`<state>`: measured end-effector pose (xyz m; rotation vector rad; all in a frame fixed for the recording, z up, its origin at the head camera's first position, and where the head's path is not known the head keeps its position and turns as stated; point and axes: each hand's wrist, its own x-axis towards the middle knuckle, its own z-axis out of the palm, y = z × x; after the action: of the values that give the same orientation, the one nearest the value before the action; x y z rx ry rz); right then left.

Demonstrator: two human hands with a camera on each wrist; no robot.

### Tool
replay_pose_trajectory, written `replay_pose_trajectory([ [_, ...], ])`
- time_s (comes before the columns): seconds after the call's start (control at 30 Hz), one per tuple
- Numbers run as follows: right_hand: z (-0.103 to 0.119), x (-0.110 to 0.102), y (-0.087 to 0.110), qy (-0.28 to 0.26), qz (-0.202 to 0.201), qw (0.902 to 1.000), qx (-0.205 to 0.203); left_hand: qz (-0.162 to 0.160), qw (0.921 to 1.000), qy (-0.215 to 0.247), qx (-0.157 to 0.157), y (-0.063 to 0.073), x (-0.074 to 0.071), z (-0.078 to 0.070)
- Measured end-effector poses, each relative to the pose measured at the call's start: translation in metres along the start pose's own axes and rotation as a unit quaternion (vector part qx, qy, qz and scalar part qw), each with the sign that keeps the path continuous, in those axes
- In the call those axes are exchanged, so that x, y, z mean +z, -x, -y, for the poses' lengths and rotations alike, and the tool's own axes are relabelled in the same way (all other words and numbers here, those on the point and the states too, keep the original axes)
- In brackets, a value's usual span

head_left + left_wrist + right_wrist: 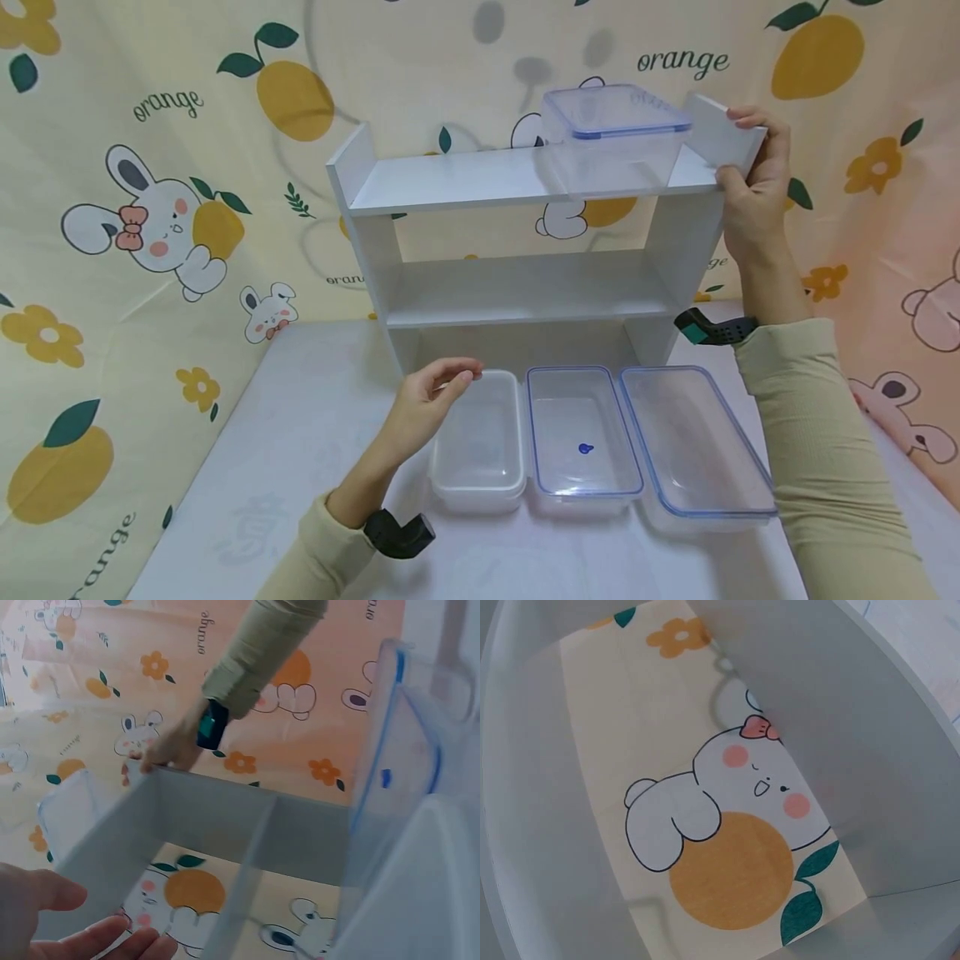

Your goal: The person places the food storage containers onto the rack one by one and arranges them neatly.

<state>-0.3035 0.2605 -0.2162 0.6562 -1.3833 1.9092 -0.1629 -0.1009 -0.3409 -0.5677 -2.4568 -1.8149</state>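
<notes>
My right hand (pixel 757 187) grips the raised right side panel of a white shelf unit (pixel 450 179), fingers over its top edge and thumb at the front. Next to it on the top board stands a clear food container (pixel 615 158) with a blue-edged lid. My left hand (pixel 427 404) holds nothing, its fingers loosely bent at the back left corner of a translucent white-rimmed container (pixel 480 442). In the left wrist view those left fingers (pixel 82 945) are in front of the shelf unit. Only the shelf's inside and the patterned cloth show in the right wrist view.
Beside the white-rimmed container are a blue-rimmed container (pixel 585 433) in the middle and a larger blue-rimmed one (pixel 697 442) at right, in a row before the shelf. A white cloth covers the table (pixel 300 467). Behind hangs a backdrop (pixel 247 192) with oranges and rabbits.
</notes>
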Motion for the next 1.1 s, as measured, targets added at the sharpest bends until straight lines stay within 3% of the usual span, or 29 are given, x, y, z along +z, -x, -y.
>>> replay_pose_trajectory([
  [0.1,-0.002,-0.002,0.0,-0.002,0.001,1.0,0.001,-0.002,0.9999,0.004,-0.01,0.004,0.002,0.011],
  [0.33,-0.009,-0.007,-0.002,0.017,0.021,0.9986,-0.047,-0.011,0.9992,0.025,-0.029,0.009,0.006,0.034],
  [0.43,-0.007,-0.005,-0.002,0.007,0.016,0.9992,-0.035,-0.021,0.9978,0.046,-0.042,0.011,0.007,0.043],
  [0.6,-0.004,-0.001,-0.002,-0.006,0.003,1.0,-0.001,-0.053,0.9922,0.068,-0.09,0.015,0.004,0.056],
  [0.87,-0.002,-0.001,-0.001,0.003,0.002,1.0,-0.007,-0.101,0.9825,0.042,-0.151,0.013,-0.01,0.075],
  [1.1,-0.002,-0.003,-0.001,-0.006,-0.005,1.0,0.003,-0.096,0.9725,0.042,-0.208,0.01,-0.016,0.091],
])
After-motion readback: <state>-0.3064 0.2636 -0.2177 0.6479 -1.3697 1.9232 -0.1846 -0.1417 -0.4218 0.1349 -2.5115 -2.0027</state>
